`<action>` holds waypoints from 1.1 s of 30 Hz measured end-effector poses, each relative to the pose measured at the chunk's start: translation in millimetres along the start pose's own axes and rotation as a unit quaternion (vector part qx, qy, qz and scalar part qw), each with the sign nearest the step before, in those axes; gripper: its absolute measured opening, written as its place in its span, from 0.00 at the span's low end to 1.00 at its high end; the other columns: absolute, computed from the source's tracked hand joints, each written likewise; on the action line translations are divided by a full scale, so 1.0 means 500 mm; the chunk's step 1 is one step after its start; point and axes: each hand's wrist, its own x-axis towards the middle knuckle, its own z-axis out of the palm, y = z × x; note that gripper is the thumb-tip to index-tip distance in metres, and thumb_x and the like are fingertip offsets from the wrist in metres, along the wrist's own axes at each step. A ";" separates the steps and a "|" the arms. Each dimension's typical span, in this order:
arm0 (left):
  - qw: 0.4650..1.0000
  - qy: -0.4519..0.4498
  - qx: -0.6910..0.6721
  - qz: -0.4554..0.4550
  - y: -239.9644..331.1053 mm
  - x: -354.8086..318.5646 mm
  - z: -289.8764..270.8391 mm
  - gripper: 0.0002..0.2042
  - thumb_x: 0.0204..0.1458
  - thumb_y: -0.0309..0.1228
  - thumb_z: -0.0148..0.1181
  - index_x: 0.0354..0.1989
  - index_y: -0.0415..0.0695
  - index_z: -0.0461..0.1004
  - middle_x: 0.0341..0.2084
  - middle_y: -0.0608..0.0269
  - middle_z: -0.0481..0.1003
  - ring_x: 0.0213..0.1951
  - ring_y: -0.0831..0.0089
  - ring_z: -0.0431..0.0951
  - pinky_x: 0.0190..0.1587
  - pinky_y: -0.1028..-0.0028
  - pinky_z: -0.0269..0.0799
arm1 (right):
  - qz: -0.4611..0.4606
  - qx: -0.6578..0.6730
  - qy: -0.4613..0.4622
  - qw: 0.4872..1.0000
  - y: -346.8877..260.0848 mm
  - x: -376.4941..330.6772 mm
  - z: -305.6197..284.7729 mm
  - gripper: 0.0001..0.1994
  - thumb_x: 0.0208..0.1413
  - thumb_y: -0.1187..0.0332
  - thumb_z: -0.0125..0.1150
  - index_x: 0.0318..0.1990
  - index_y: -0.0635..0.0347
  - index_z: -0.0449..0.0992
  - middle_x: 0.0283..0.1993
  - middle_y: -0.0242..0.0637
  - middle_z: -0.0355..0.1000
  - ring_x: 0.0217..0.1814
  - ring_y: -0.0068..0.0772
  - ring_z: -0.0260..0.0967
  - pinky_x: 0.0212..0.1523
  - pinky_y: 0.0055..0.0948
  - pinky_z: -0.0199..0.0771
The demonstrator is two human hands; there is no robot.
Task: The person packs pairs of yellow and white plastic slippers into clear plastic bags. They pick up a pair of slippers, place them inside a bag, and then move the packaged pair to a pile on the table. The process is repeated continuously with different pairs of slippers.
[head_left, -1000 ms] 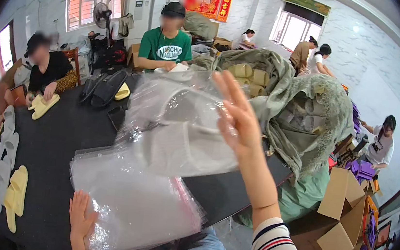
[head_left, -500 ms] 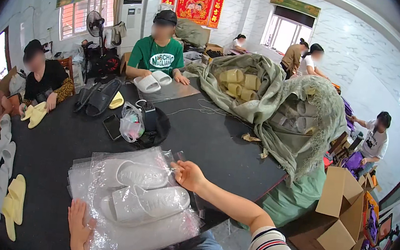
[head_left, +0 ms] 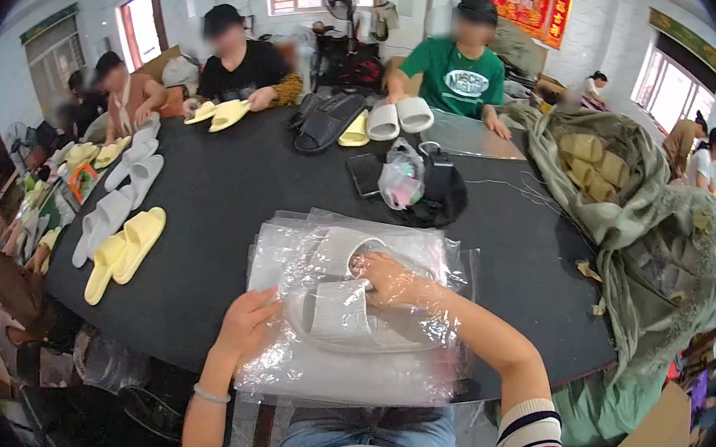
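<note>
Along the left edge of the dark surface (head_left: 229, 201), pairs of white and yellow slippers (head_left: 125, 243) are lying in rows, well apart from the work in front. Nearer the middle, the left hand (head_left: 247, 327) is resting open, fingers spread, pressing down the near left corner of a stack of clear plastic bags (head_left: 349, 310). Just beside it, a pair of white slippers (head_left: 342, 296) is sitting inside the top bag, one slipper lying partly over the other. The right hand (head_left: 387, 279) is reaching into that bag, its fingers curled around the strap of the farther slipper, with the film draped over the wrist.

Judging by this, the bagging step is under way and the pair is being seated in the bag. The next move likely calls for drawing the right hand out without dragging the slippers along, while the left is keeping the bag pinned.

Farther right, a heap of olive green cloth (head_left: 638, 218) is covering that side of the surface.
</note>
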 end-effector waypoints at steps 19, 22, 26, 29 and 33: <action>0.993 0.121 -0.001 -0.017 0.002 -0.029 -0.018 0.05 0.48 0.22 0.59 0.33 0.40 0.78 0.43 0.55 0.79 0.48 0.58 0.78 0.55 0.59 0.71 | 0.333 0.049 0.208 0.918 0.042 -0.570 -0.148 0.17 0.52 0.65 0.56 0.47 0.64 0.77 0.58 0.50 0.69 0.61 0.51 0.64 0.61 0.39 0.61; 0.991 0.133 -0.012 -0.009 -0.002 -0.034 -0.029 0.05 0.43 0.20 0.62 0.30 0.40 0.79 0.42 0.55 0.79 0.47 0.59 0.79 0.55 0.58 0.71 | 0.362 0.140 0.380 0.840 0.042 -0.630 -0.197 0.18 0.59 0.66 0.53 0.54 0.67 0.72 0.55 0.42 0.71 0.57 0.35 0.67 0.57 0.32 0.65; 0.994 0.093 -0.050 -0.022 0.032 -0.061 -0.075 0.07 0.42 0.17 0.61 0.31 0.40 0.80 0.40 0.55 0.80 0.47 0.60 0.80 0.56 0.57 0.71 | 0.354 0.300 0.407 0.787 -0.018 -0.522 -0.291 0.22 0.58 0.67 0.54 0.58 0.69 0.67 0.59 0.45 0.68 0.59 0.35 0.65 0.59 0.29 0.63; 0.984 0.028 -0.152 -0.085 0.044 -0.098 -0.094 0.10 0.40 0.16 0.61 0.33 0.39 0.80 0.41 0.55 0.80 0.49 0.58 0.78 0.58 0.57 0.68 | 0.293 0.287 0.370 0.834 -0.116 -0.352 -0.323 0.23 0.56 0.67 0.54 0.58 0.68 0.67 0.61 0.48 0.65 0.63 0.40 0.62 0.62 0.34 0.59; 0.981 -0.068 -0.131 -0.128 0.052 -0.105 -0.105 0.15 0.42 0.15 0.56 0.38 0.41 0.79 0.44 0.55 0.78 0.55 0.55 0.74 0.64 0.55 0.60 | 0.173 0.099 0.304 0.932 -0.120 -0.205 -0.260 0.22 0.42 0.72 0.55 0.49 0.68 0.70 0.53 0.53 0.64 0.58 0.56 0.58 0.61 0.43 0.56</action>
